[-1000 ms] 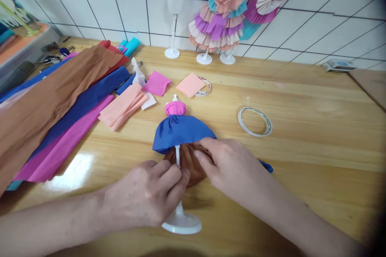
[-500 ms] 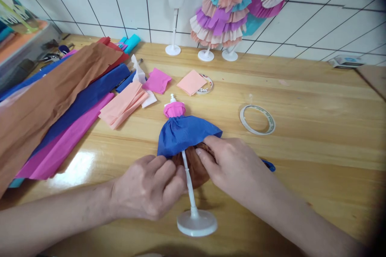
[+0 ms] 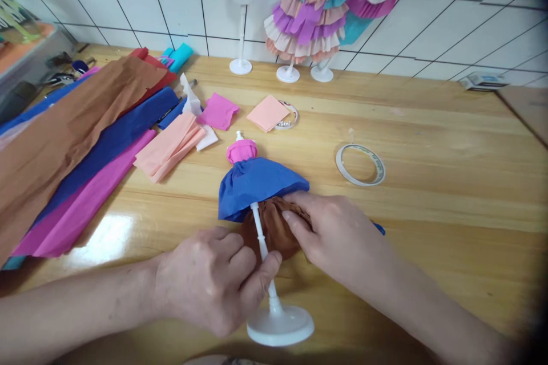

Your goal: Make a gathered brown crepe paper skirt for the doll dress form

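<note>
A small mini dress form tilts away from me on its white stand (image 3: 280, 325). It wears a pink bodice (image 3: 242, 151) and a gathered blue crepe paper skirt (image 3: 261, 182). Gathered brown crepe paper (image 3: 278, 228) sits under the blue skirt, behind the stand's pole. My right hand (image 3: 325, 228) is closed, pinching the brown paper's gathered edge between thumb and fingers below the skirt's right side. My left hand (image 3: 218, 279) is closed at the pole, its thumb lying across it; its curled fingertips are hidden.
Long crepe paper sheets (image 3: 77, 114) lie at left. Folded peach paper (image 3: 169, 145), a pink square (image 3: 218, 111) and a peach square (image 3: 268, 113) lie beyond the form. A tape roll (image 3: 360, 165) lies at right. A paper-ruffled dress form (image 3: 308, 23) stands by the tiled wall.
My left hand has come down from the skirt's lower edge to the pole, its thumb now across it. More brown paper shows. My right hand keeps its pinch. The view has shifted slightly.
</note>
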Available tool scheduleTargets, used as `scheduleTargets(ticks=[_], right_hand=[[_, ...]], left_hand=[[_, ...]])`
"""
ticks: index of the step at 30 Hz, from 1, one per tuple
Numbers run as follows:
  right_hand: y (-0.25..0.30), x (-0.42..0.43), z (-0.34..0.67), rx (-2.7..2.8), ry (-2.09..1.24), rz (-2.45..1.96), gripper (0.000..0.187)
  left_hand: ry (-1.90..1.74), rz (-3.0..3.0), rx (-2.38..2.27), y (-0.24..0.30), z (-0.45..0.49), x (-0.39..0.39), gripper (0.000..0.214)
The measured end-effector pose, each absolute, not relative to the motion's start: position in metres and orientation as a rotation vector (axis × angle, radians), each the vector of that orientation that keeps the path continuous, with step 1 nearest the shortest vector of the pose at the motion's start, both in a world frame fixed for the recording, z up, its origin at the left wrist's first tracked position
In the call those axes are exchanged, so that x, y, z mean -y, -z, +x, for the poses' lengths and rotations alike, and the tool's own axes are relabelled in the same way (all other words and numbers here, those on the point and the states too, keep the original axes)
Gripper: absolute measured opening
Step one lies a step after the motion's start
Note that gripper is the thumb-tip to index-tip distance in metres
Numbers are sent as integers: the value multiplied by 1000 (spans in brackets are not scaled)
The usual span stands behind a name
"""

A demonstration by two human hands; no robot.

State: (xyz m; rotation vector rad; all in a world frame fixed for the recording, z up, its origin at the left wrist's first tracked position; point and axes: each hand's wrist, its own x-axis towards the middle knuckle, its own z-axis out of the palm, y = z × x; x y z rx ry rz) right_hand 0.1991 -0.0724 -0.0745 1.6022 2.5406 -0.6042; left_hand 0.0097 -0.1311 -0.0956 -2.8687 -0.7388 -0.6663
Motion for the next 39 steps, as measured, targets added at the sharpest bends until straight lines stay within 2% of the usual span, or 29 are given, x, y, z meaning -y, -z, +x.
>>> scheduleTargets(ticks=[3, 7, 11, 20, 39], right_hand=[[71, 72, 199, -2527, 580, 1645, 22], [69, 71, 194, -2498, 334, 1675, 23], [68, 72, 187, -2519, 247, 1617, 18], [74, 69, 180, -2608, 420, 1533, 29], [82, 55, 172, -2593, 461, 1446, 28]], left_hand=[[684, -2873, 751, 95, 9, 131, 21], [704, -2864, 734, 93, 12, 131, 19], [748, -2878, 743, 90, 14, 131, 19], [746, -2958, 721, 94, 10, 131, 22], [696, -2999, 732, 103, 4, 134, 22]])
